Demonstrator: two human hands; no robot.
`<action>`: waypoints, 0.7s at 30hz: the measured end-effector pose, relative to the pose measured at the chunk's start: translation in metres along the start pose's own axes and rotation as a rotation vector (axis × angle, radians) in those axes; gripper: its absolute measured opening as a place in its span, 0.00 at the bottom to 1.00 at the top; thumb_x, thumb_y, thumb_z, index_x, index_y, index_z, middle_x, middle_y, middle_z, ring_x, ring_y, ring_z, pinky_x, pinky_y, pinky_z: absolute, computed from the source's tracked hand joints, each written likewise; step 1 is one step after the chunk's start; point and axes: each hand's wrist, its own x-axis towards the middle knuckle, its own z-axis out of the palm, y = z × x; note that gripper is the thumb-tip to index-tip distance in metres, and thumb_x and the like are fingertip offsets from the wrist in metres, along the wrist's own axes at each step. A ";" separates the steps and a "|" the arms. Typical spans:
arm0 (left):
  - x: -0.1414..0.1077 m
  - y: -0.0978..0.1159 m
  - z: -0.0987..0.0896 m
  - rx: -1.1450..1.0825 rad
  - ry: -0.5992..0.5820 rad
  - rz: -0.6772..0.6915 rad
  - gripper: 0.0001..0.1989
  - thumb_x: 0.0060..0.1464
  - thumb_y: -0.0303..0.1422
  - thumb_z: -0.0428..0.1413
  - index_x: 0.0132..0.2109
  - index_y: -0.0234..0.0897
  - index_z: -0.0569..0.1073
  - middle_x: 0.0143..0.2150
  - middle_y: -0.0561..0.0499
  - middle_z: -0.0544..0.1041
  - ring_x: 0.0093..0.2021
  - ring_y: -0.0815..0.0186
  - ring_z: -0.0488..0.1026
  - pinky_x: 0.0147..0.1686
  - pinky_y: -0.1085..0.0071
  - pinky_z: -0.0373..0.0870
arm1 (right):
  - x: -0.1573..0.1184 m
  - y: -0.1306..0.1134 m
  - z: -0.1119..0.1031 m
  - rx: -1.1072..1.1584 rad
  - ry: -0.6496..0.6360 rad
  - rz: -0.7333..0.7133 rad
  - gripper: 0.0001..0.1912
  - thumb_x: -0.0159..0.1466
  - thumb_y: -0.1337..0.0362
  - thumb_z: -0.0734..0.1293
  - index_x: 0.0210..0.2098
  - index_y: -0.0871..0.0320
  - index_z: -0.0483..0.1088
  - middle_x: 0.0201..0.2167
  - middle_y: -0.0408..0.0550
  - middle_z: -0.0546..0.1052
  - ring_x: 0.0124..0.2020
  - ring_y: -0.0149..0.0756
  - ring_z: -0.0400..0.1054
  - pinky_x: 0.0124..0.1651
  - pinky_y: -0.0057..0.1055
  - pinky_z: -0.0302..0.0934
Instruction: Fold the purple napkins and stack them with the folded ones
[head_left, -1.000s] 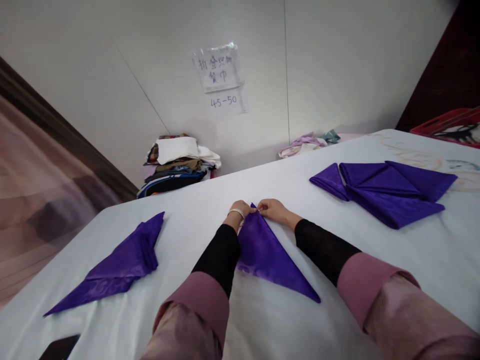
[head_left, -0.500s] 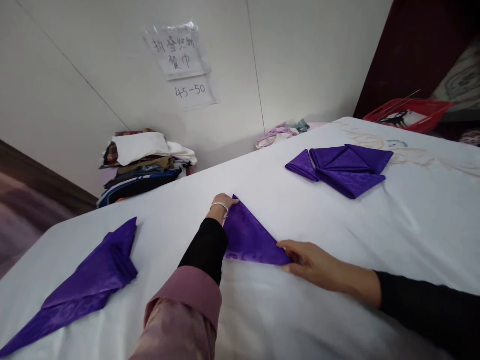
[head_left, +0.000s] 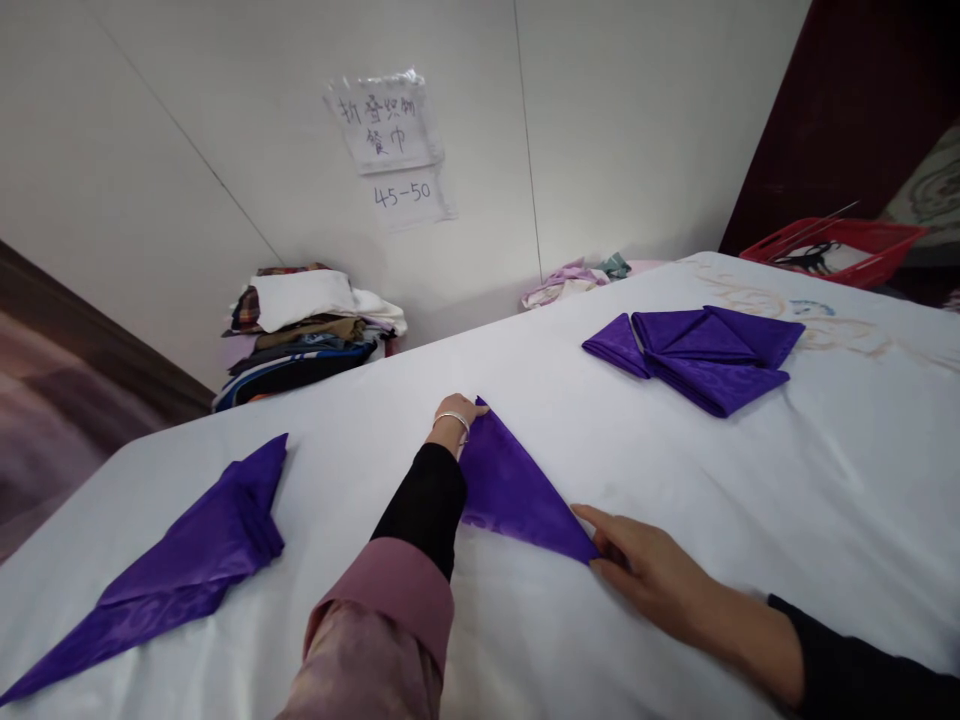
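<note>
A purple cloth folded into a triangle (head_left: pixel 517 490) lies on the white-covered table in the middle of the head view. At its upper left corner, my left hand (head_left: pixel 459 408) pinches the tip, a silver bangle on the wrist. The lower right corner is held between the thumb and fingers of my right hand (head_left: pixel 637 560). To the left lies a long, pointed bundle of folded purple cloth (head_left: pixel 187 555). Several folded purple pieces (head_left: pixel 709 355) rest together at the right.
Stacked clothes (head_left: pixel 307 330) stand behind the table edge at left. Crumpled pink cloth (head_left: pixel 566 282) is at the far edge. A red basket (head_left: pixel 874 262) with black-handled scissors sits at the back right. Paper signs (head_left: pixel 390 130) hang on the wall.
My right hand has moved down and right with the corner, and the cloth looks narrower and more stretched. My left hand keeps its corner. The whole view has shifted slightly.
</note>
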 end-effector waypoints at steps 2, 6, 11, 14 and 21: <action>-0.001 0.001 -0.001 0.025 -0.025 -0.012 0.12 0.37 0.40 0.63 0.26 0.37 0.73 0.32 0.45 0.78 0.37 0.57 0.76 0.32 0.71 0.66 | -0.002 0.001 -0.001 -0.019 -0.024 -0.012 0.28 0.58 0.67 0.60 0.57 0.45 0.56 0.35 0.43 0.73 0.34 0.35 0.67 0.36 0.30 0.59; -0.004 0.003 -0.002 0.033 -0.045 -0.025 0.12 0.39 0.41 0.62 0.28 0.37 0.73 0.36 0.44 0.78 0.37 0.57 0.76 0.32 0.71 0.66 | -0.004 0.005 0.000 -0.077 -0.023 -0.056 0.28 0.58 0.66 0.60 0.58 0.47 0.56 0.33 0.44 0.74 0.32 0.34 0.67 0.35 0.29 0.58; -0.007 0.003 -0.001 0.008 -0.031 -0.029 0.13 0.39 0.40 0.62 0.32 0.36 0.74 0.38 0.45 0.78 0.37 0.60 0.75 0.31 0.73 0.65 | -0.003 0.004 0.000 -0.132 -0.029 -0.053 0.26 0.59 0.64 0.60 0.58 0.47 0.55 0.31 0.45 0.74 0.30 0.35 0.67 0.32 0.29 0.58; -0.010 0.002 0.001 -0.008 -0.017 -0.033 0.16 0.41 0.39 0.62 0.38 0.37 0.73 0.41 0.47 0.78 0.38 0.63 0.75 0.32 0.74 0.65 | -0.003 0.005 0.002 -0.207 -0.011 -0.102 0.25 0.60 0.63 0.59 0.58 0.49 0.55 0.37 0.48 0.74 0.34 0.37 0.68 0.35 0.31 0.60; -0.018 0.007 0.003 -0.005 -0.106 -0.042 0.15 0.55 0.38 0.54 0.47 0.37 0.69 0.47 0.48 0.72 0.43 0.64 0.71 0.41 0.65 0.69 | -0.004 0.009 0.011 -0.372 0.085 -0.162 0.27 0.59 0.69 0.57 0.58 0.55 0.57 0.39 0.52 0.75 0.37 0.43 0.69 0.39 0.38 0.63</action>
